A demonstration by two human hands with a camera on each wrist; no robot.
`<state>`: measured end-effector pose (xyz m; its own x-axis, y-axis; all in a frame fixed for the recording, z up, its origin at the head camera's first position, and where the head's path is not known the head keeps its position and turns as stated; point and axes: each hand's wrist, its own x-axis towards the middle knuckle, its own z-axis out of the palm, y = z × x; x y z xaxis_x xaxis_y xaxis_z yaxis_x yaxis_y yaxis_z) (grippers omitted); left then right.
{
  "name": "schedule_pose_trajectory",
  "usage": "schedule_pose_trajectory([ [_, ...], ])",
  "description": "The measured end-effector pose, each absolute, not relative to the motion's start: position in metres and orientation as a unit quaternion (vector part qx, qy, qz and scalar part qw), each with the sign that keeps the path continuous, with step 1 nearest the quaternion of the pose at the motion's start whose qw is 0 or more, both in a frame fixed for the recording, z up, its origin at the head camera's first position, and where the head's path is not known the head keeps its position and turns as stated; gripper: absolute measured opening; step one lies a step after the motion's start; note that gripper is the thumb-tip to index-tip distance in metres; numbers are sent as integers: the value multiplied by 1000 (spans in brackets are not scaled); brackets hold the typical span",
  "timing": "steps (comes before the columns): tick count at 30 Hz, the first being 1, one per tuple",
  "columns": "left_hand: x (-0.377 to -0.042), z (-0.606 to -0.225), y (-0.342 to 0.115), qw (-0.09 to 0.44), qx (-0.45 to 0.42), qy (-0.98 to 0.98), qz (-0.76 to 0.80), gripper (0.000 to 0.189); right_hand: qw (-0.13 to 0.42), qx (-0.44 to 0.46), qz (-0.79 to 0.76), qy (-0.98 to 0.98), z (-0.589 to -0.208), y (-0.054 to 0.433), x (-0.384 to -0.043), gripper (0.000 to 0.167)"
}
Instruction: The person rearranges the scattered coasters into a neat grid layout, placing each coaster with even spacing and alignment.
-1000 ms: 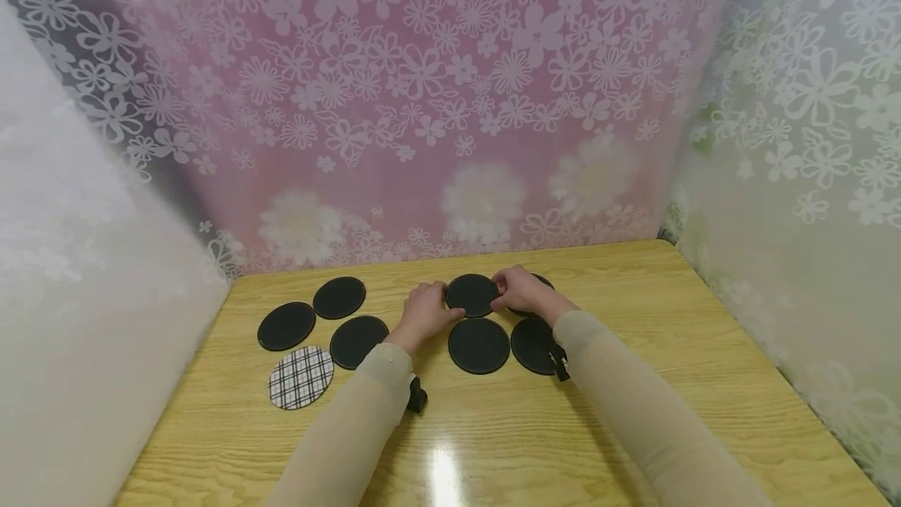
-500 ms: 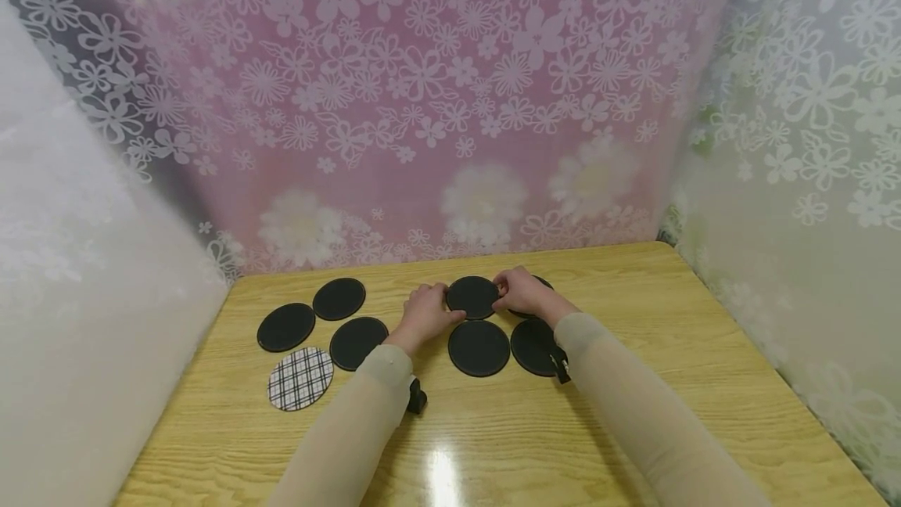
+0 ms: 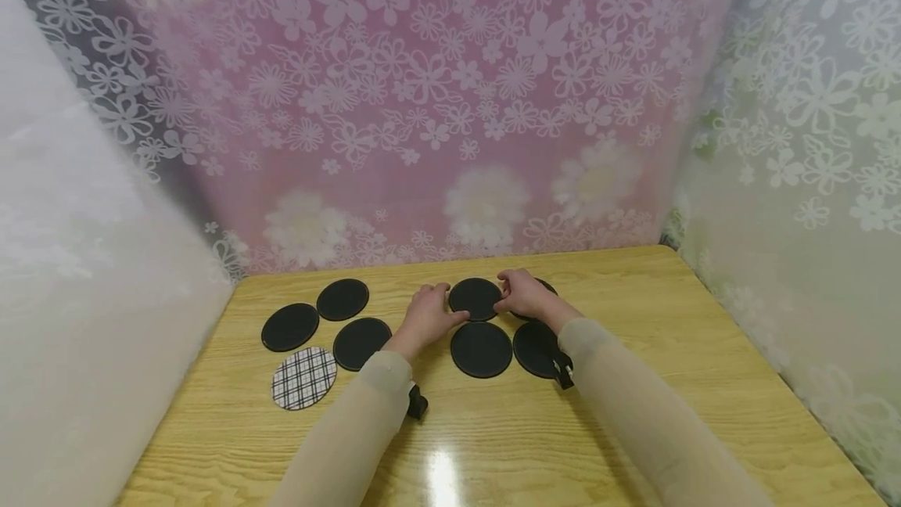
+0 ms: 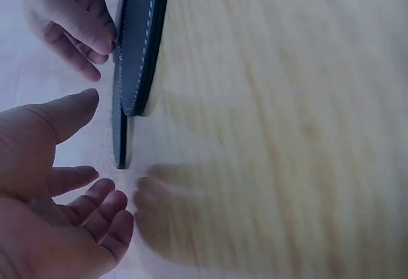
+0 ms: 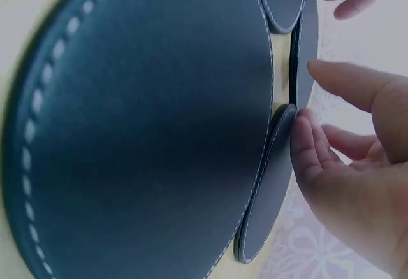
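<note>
Between my two hands lies a round black coaster [image 3: 475, 298] with stitched edging, flat in the far row on the table. My left hand [image 3: 426, 313] is at its left side, thumb near its front rim and fingers spread loosely. On its right side, my right hand [image 3: 524, 293] has its thumb tip right at the rim. The right wrist view shows the right thumb [image 5: 347, 85] extended and the fingers loosely bent over a neighbouring black coaster [image 5: 268, 190]. That neighbour is partly hidden by the hand in the head view. Neither hand is lifting anything.
Nearer me lie two more black coasters, one in the middle [image 3: 482, 349] and one partly under the right wrist [image 3: 535, 346]. To the left is a group of several coasters, including a checked one [image 3: 304, 378]. Flowered curtains [image 3: 450, 139] stand behind the wooden table [image 3: 676, 413].
</note>
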<state>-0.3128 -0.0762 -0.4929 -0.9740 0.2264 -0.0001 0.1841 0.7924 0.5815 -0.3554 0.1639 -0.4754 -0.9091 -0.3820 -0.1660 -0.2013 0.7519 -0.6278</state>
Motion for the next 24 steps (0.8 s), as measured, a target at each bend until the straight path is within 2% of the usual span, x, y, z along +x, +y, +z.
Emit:
schedule_pose_trajectory([
  [8, -294, -486, -87, -2, 99, 953, 286, 75, 82, -136, -271, 949, -473, 152, -345, 69],
  [24, -259, -465, -142, -35, 83, 966, 242, 81, 67, -198, -245, 947, -462, 107, -310, 71],
])
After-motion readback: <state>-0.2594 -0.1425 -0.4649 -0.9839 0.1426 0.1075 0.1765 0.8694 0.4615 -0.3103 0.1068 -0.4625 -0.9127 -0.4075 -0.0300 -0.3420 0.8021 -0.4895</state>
